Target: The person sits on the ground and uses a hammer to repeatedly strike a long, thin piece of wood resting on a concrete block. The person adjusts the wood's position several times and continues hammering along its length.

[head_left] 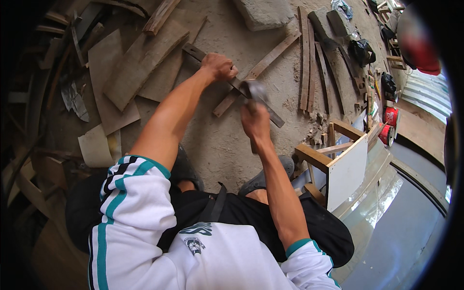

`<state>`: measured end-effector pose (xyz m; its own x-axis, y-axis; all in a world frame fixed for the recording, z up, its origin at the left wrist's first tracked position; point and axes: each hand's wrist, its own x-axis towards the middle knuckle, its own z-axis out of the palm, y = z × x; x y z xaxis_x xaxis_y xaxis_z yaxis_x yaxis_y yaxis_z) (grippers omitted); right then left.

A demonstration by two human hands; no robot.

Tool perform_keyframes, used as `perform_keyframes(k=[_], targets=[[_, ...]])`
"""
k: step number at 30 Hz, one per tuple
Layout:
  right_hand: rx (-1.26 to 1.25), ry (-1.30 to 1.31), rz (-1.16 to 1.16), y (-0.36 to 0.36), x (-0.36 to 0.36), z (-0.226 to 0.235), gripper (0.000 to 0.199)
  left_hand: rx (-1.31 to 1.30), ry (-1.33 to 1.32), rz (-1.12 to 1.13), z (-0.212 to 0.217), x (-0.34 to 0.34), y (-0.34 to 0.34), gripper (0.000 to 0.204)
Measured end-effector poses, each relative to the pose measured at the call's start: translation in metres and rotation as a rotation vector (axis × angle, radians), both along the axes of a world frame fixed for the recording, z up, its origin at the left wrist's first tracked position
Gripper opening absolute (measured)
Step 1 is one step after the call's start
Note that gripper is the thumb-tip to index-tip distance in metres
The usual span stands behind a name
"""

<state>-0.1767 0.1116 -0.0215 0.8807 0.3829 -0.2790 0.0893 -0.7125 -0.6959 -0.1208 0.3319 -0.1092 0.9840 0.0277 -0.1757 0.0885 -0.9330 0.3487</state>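
Note:
My left hand (218, 66) is closed on a dark, narrow wooden strip (195, 52) that slants across the ground in front of me. Beneath this strip a second, lighter wooden batten (274, 54) crosses it at an angle. In my right hand (256, 120) is a hammer (254, 90), its rounded metal head over the strip near the crossing and smeared by motion. The fingers of that hand wrap round the handle. Whether the left fingers also pinch a nail cannot be made out. My shoes flank the bare ground just below.
Loose boards (144, 67) and scrap wood lie to the left. A stone block (266, 12) sits at the far side. Long battens (304, 58) lie right of the work. Nearer, a wood-framed white panel (346, 171) stands by my right knee, with red cans (391, 116) beyond.

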Motion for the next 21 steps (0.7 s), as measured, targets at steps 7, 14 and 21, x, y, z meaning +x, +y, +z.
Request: perform_keyframes(k=[7, 14, 21], targets=[[0.119, -0.01, -0.133, 0.009, 0.011, 0.026, 0.019, -0.004, -0.027, 0.01, -0.005, -0.009, -0.001, 0.042], [0.09, 0.022, -0.136, -0.014, 0.031, 0.015, 0.023, -0.148, -0.577, 0.011, -0.011, -0.02, 0.001, 0.023], [0.128, 0.202, -0.288, -0.025, 0.022, 0.003, 0.03, -0.373, -0.729, 0.071, -0.012, -0.073, -0.052, 0.028]])
